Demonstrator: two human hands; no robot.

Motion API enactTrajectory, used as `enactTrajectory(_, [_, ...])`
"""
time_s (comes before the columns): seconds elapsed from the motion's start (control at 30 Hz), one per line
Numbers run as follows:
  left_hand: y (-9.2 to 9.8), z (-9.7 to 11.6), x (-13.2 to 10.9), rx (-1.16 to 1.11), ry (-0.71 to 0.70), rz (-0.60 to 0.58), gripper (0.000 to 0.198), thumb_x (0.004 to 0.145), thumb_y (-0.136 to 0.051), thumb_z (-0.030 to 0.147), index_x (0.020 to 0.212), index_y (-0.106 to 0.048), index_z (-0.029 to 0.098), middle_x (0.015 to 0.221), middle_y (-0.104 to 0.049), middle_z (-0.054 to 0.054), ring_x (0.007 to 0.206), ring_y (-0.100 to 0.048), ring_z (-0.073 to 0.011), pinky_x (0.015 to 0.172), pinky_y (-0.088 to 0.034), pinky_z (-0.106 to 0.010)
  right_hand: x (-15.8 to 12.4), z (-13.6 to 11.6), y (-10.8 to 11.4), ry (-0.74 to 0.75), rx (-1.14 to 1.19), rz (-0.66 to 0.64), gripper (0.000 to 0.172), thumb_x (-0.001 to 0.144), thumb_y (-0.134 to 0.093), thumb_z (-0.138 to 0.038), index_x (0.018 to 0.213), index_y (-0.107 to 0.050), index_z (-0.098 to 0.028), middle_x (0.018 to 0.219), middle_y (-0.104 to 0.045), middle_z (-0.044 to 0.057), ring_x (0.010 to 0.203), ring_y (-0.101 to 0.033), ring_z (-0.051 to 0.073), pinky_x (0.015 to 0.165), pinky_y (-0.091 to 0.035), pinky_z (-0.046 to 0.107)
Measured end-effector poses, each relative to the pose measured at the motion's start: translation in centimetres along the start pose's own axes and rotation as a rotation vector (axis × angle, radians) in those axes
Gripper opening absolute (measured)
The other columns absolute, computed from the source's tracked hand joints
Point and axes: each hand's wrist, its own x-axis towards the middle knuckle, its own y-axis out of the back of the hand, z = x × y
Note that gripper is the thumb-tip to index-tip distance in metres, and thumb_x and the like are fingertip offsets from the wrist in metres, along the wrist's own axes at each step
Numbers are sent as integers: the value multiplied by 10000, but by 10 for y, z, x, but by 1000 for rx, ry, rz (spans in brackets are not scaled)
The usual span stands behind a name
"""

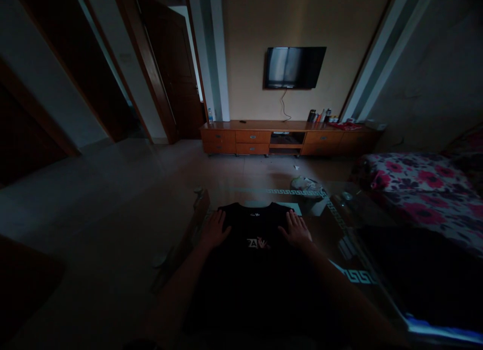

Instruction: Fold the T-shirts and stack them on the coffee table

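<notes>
A black T-shirt [252, 279] lies spread on the glass table [320, 224], its neckline toward the far side. A small print with letters shows on its chest. My left hand [215, 229] rests on the shirt's left shoulder, fingers stretched out and pointing away from me. Opposite it, my right hand [297, 230] lies flat on the right shoulder with fingers extended. Neither hand grips the cloth as far as I can see. The shirt's lower part fades into the dark near my body.
Dark cloth [426, 274] lies at the right. Beyond it is a flower-patterned sofa [415, 174]. A bin with a bag [307, 185] stands past the table's far edge. Against the back wall runs a wooden TV cabinet [252, 137], below a television [295, 68]. A door [175, 73] is at the left.
</notes>
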Motion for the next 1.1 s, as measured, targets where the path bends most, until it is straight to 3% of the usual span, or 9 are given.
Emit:
enactTrajectory(0.27, [-21,-6,48,-72,-47,52,740,963,-372,591,1566,-296,169,1661,-263,-124,1526,-234,-305,1227,-192,-468,43,17,-1,-52,64,-47,791,972,-286,-588,1575,-295,-76,1662,-232,144,1531,-175,282,1237,-86,454])
enactTrajectory(0.37, [-19,-1,54,-52,-24,118,621,968,-415,519,1495,-406,190,1594,-390,-129,1471,-328,-302,1211,-223,-462,45,15,5,-92,68,40,604,987,-312,-476,1430,-523,-124,1538,-445,174,1421,-353,336,1173,-211,483])
enactTrajectory(0.47, [-11,8,51,-24,-48,107,387,1012,-357,374,1249,-609,201,1293,-615,-144,1287,-499,-294,1138,-324,-462,39,11,15,-132,51,41,482,1003,-285,-378,1232,-649,-160,1313,-614,198,1229,-510,344,1056,-337,482])
enactTrajectory(0.53, [-4,14,44,-16,-75,64,375,1026,-304,299,1107,-657,201,1094,-655,-135,1139,-573,-275,1071,-386,-452,33,9,23,-138,48,-2,461,1003,-273,-325,1182,-663,-158,1249,-642,195,1165,-550,323,1008,-380,453])
enactTrajectory(0.6, [3,19,33,-13,-74,56,390,1030,-295,295,1087,-665,187,1063,-653,-136,1087,-591,-268,1036,-415,-441,23,9,33,-108,57,-31,452,997,-285,-302,1195,-663,-153,1262,-645,184,1158,-567,302,995,-403,422])
enactTrajectory(0.73, [13,14,-9,-33,-119,49,477,1030,-326,418,1348,-584,173,1338,-607,-144,1247,-548,-271,1092,-392,-421,-16,21,40,10,89,-95,500,992,-349,-384,1379,-588,-177,1465,-550,122,1323,-506,267,1090,-378,383])
enactTrajectory(0.83, [13,1,-52,-58,-182,30,597,1019,-322,509,1519,-425,200,1575,-438,-100,1461,-370,-265,1196,-287,-428,-57,37,30,86,123,-119,620,1001,-316,-469,1511,-450,-144,1624,-341,120,1482,-336,264,1193,-287,419])
enactTrajectory(0.93, [11,-6,-81,-62,-199,6,668,1009,-303,567,1572,-332,208,1646,-314,-74,1530,-243,-242,1235,-224,-428,-87,50,14,144,128,-78,674,1011,-266,-497,1568,-345,-127,1663,-229,115,1539,-201,251,1230,-231,444])
enactTrajectory(1.1, [12,-2,-73,-45,-206,-14,686,1006,-295,568,1591,-282,210,1666,-245,-70,1548,-185,-222,1254,-165,-423,-86,56,4,116,86,-52,673,1010,-276,-507,1598,-283,-181,1670,-201,71,1547,-164,222,1258,-148,458])
